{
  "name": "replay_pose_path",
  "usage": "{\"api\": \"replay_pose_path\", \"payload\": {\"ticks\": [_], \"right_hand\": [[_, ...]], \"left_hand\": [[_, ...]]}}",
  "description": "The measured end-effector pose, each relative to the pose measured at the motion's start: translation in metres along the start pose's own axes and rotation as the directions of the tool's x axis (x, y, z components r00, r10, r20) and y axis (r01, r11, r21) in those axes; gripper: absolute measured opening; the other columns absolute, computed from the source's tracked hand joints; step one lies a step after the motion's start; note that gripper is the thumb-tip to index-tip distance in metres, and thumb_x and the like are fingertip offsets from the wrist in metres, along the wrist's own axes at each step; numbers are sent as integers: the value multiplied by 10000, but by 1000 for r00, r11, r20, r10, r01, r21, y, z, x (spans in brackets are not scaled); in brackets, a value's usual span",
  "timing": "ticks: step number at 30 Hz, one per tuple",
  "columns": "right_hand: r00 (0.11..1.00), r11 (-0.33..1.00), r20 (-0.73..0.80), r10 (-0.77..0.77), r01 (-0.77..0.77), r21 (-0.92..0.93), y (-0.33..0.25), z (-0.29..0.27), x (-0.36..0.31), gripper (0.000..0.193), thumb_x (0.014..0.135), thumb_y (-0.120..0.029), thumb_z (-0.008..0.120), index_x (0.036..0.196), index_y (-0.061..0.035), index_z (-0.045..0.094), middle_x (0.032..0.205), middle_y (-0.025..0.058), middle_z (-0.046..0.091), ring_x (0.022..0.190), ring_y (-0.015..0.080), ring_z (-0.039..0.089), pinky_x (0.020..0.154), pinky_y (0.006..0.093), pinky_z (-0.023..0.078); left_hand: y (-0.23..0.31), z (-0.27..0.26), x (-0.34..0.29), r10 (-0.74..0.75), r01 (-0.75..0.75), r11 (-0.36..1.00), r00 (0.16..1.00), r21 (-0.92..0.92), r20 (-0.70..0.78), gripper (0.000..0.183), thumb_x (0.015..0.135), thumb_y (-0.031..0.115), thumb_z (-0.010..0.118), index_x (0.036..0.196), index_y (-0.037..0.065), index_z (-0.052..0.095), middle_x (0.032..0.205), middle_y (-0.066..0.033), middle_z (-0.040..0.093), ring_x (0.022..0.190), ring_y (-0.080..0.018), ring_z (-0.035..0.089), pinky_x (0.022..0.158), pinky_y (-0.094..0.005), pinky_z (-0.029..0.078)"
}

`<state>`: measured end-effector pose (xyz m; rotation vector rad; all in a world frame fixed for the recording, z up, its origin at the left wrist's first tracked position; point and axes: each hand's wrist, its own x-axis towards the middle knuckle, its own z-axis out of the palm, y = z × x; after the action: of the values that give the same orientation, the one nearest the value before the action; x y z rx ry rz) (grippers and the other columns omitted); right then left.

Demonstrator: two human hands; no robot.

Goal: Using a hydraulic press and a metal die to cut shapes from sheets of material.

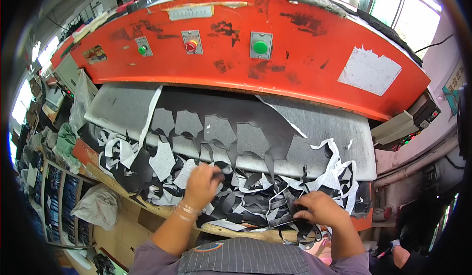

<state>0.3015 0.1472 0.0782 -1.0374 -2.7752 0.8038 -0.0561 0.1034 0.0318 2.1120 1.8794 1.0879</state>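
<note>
My left hand point(200, 185) is over the heap of scraps, its fingers curled around a small dark cut piece point(218, 175), partly hidden by the fingers. To the right, my right hand point(319, 208) has its fingers bent at the edge of a thin metal-edged cutting die point(269, 210), which lies tilted on the scraps. Beyond the hands, a dark sheet of material point(221, 105) spreads over the grey cutting board point(334, 127). Along its near edge the sheet has several pointed cut-outs through which the grey board shows.
A red press beam point(221, 49) with green and red buttons spans the far side. Black and white offcuts point(236, 201) pile along the wooden front edge point(118, 184). White strips point(334, 172) hang at the right. A shelf rack point(59, 201) and a white sack point(98, 206) stand at left.
</note>
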Motion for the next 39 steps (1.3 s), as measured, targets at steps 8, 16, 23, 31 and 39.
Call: {"api": "replay_pose_path", "payload": {"ticks": [8, 16, 23, 31, 39], "right_hand": [[925, 950, -289, -248, 173, -260, -26, -104, 43, 296, 778, -287, 730, 965, -74, 643, 924, 106, 659, 870, 308, 618, 755, 414, 488], [641, 914, -698, -319, 12, -406, -82, -270, 205, 318, 839, -351, 664, 976, -65, 653, 932, 155, 666, 920, 326, 627, 802, 426, 494], [704, 940, -661, -260, 30, -339, -146, -301, 297, 281, 829, -267, 686, 965, -22, 667, 911, 165, 692, 874, 313, 656, 783, 404, 498], [774, 946, -545, -323, 256, -197, -318, -207, 474, 525, 840, -410, 678, 1199, -47, 559, 1044, 221, 662, 1000, 353, 636, 854, 426, 485], [691, 825, -576, -436, 52, -563, -360, -232, 573, 554, 850, -342, 649, 1329, -114, 486, 1269, 173, 569, 1166, 373, 539, 970, 424, 441]], "left_hand": [[-4, -101, -59, -529, 442, 778, 844, -447, -85, 354, 737, 112, 780, 1001, -14, 580, 911, -155, 670, 846, -240, 657, 759, -303, 509], [-73, -103, -77, -363, 386, 918, 909, 86, -207, 633, 712, 224, 747, 1234, -5, 472, 1197, -215, 504, 1138, -404, 451, 988, -480, 340], [-41, -54, -92, -172, 164, 967, 985, 197, 21, 401, 763, 345, 698, 1060, 83, 639, 1155, -135, 587, 1140, -337, 510, 947, -475, 388], [-41, -74, -121, -283, 307, 946, 939, -103, 197, 460, 798, 364, 663, 1127, 48, 606, 1239, -159, 557, 1199, -346, 463, 1005, -480, 353], [-59, -29, -153, -89, 113, 965, 990, -236, 111, 418, 804, 415, 623, 1143, 173, 584, 1274, -91, 516, 1254, -291, 414, 1025, -476, 322]]}}
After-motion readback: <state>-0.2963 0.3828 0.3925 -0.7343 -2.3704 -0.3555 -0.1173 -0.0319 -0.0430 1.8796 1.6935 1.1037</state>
